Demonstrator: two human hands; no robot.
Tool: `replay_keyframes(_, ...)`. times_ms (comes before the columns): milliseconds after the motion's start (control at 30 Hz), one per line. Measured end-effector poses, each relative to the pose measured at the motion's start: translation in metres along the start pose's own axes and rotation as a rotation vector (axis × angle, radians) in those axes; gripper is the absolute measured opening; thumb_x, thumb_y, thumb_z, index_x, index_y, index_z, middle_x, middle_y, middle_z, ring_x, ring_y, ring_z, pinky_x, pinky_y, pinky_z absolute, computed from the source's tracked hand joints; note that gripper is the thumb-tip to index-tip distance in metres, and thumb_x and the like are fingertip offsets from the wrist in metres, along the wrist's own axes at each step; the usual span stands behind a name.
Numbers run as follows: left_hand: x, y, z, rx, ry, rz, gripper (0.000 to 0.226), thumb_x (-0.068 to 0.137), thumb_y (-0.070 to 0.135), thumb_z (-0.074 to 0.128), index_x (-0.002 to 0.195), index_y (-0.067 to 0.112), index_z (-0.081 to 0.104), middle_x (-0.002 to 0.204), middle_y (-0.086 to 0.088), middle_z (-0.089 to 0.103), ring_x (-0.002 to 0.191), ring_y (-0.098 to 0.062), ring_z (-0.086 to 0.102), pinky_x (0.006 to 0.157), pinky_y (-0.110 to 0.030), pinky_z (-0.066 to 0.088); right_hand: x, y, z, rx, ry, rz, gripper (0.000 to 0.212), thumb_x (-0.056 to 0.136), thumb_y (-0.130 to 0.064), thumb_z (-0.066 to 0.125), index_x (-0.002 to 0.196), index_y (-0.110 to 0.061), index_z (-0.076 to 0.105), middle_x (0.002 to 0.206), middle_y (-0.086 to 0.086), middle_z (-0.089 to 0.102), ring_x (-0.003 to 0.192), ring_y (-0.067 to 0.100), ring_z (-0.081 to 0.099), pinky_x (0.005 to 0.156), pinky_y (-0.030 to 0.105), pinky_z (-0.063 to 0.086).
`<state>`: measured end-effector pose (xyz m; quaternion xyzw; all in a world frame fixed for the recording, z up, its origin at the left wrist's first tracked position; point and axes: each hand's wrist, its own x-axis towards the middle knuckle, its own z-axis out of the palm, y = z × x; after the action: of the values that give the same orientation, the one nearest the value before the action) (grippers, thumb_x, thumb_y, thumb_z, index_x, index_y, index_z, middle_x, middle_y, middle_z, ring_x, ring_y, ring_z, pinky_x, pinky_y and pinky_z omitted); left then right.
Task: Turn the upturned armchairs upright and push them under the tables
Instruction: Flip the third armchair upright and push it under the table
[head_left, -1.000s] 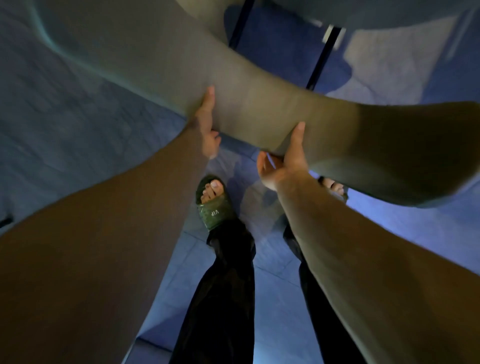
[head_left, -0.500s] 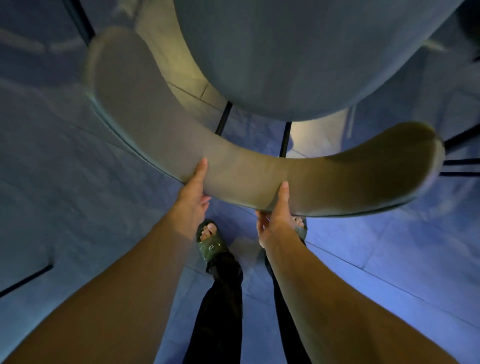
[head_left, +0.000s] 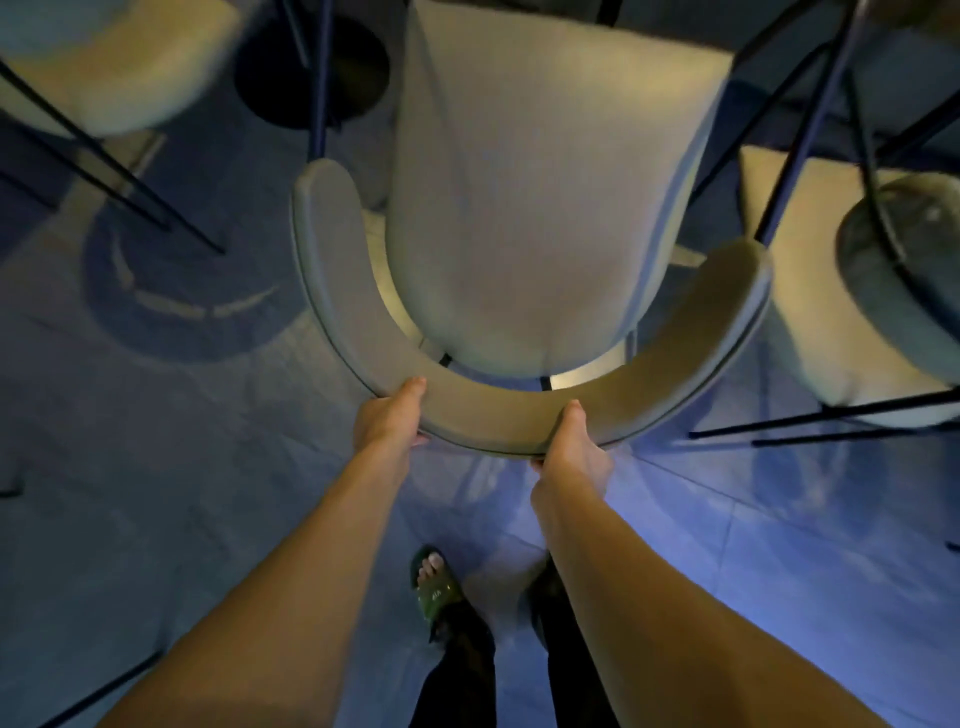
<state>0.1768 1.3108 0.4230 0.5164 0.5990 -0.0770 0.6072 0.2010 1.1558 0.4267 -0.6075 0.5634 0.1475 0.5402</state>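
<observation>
A pale upholstered armchair (head_left: 540, 208) with a curved backrest (head_left: 498, 410) stands upright in front of me, its seat facing up and pointing away. My left hand (head_left: 387, 421) grips the near edge of the backrest on the left. My right hand (head_left: 574, 447) grips the same edge further right. A dark round table base (head_left: 311, 73) stands on the floor beyond the chair's left armrest; I see no tabletop.
An upturned armchair (head_left: 104, 67) with thin black legs sticking out lies at the top left. Another upturned one (head_left: 841, 291) lies at the right, its legs reaching toward the held chair. My feet in green sandals (head_left: 436, 592) stand on the tiled floor.
The armchair has moved away from me and down, from close under the camera to standing upright on the floor. Both hands kept their hold on the backrest.
</observation>
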Motion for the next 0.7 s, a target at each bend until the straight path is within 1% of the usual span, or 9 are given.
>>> replay_keyframes(100,-0.012,0.039,0.009,0.011,0.005,0.027,0.051,0.088,0.033,0.065,0.127,0.001,0.056,0.125,-0.014,0.062,0.106,-0.032,0.065,0.057,-0.031,0.047,-0.009,-0.038,0.009,-0.049,-0.025,-0.07,0.068,0.064,-0.057,0.061,0.113,-0.01,0.063,0.112,0.014,0.069,0.102,0.039,0.065,0.088,0.054,0.055)
replay_keyframes(200,-0.009,0.067,0.023,0.038,-0.006,0.02,0.051,0.087,0.033,0.064,0.129,0.006,0.054,0.127,-0.011,0.062,0.109,-0.031,0.065,0.049,-0.03,0.04,-0.005,-0.066,0.021,-0.051,-0.095,-0.066,0.059,0.065,-0.048,0.057,0.109,-0.009,0.066,0.097,0.013,0.069,0.086,0.037,0.064,0.079,0.043,0.056)
replay_keyframes(267,-0.003,0.083,0.032,0.038,0.013,0.024,0.053,0.084,0.037,0.065,0.127,0.007,0.055,0.127,-0.011,0.063,0.109,-0.031,0.064,0.059,-0.036,0.045,0.002,-0.082,0.032,-0.034,-0.12,-0.055,0.06,0.06,-0.042,0.053,0.108,-0.008,0.065,0.085,0.01,0.06,0.075,0.032,0.053,0.068,0.038,0.046)
replay_keyframes(300,-0.001,0.09,0.037,0.056,0.034,0.036,0.057,0.08,0.041,0.066,0.126,0.007,0.057,0.127,-0.01,0.062,0.11,-0.031,0.063,0.07,-0.037,0.049,0.005,-0.09,0.038,-0.04,-0.113,-0.059,0.061,0.058,-0.04,0.051,0.109,-0.009,0.064,0.083,0.009,0.057,0.075,0.031,0.049,0.068,0.038,0.042)
replay_keyframes(367,0.005,0.102,0.047,0.066,0.101,0.066,0.066,0.071,0.049,0.065,0.123,0.008,0.06,0.129,-0.008,0.06,0.111,-0.034,0.061,0.091,-0.043,0.052,0.008,-0.105,0.047,-0.046,-0.089,-0.039,0.067,0.057,-0.04,0.05,0.116,-0.01,0.06,0.089,0.01,0.055,0.08,0.031,0.047,0.072,0.037,0.041)
replay_keyframes(400,0.01,0.107,0.054,0.053,0.136,0.077,0.068,0.068,0.052,0.062,0.121,0.01,0.061,0.129,-0.008,0.059,0.108,-0.035,0.061,0.092,-0.047,0.052,0.01,-0.113,0.051,-0.031,-0.084,-0.023,0.07,0.057,-0.04,0.05,0.12,-0.011,0.058,0.097,0.01,0.056,0.084,0.033,0.05,0.079,0.037,0.044)
replay_keyframes(467,0.022,0.118,0.067,0.024,0.186,0.091,0.074,0.062,0.058,0.057,0.118,0.01,0.061,0.125,-0.011,0.061,0.1,-0.037,0.063,0.086,-0.053,0.054,0.008,-0.13,0.057,-0.006,-0.075,-0.016,0.072,0.059,-0.04,0.054,0.127,-0.019,0.052,0.116,0.011,0.056,0.097,0.037,0.056,0.091,0.049,0.049)
replay_keyframes(600,0.013,0.159,0.087,0.051,0.236,0.131,0.072,0.082,0.049,0.06,0.134,0.002,0.04,0.137,-0.017,0.045,0.113,-0.044,0.056,0.089,-0.053,0.052,0.005,-0.169,0.076,0.031,-0.112,-0.076,0.063,0.069,-0.033,0.057,0.128,-0.022,0.038,0.114,0.017,0.06,0.101,0.041,0.061,0.084,0.057,0.055)
replay_keyframes(700,0.021,0.189,0.102,0.061,0.214,0.185,0.067,0.088,0.043,0.058,0.138,0.008,0.03,0.143,-0.017,0.038,0.117,-0.046,0.051,0.091,-0.055,0.05,0.0,-0.202,0.084,0.05,-0.155,-0.076,0.058,0.077,-0.029,0.059,0.129,-0.018,0.035,0.116,0.017,0.056,0.105,0.04,0.06,0.081,0.057,0.056)
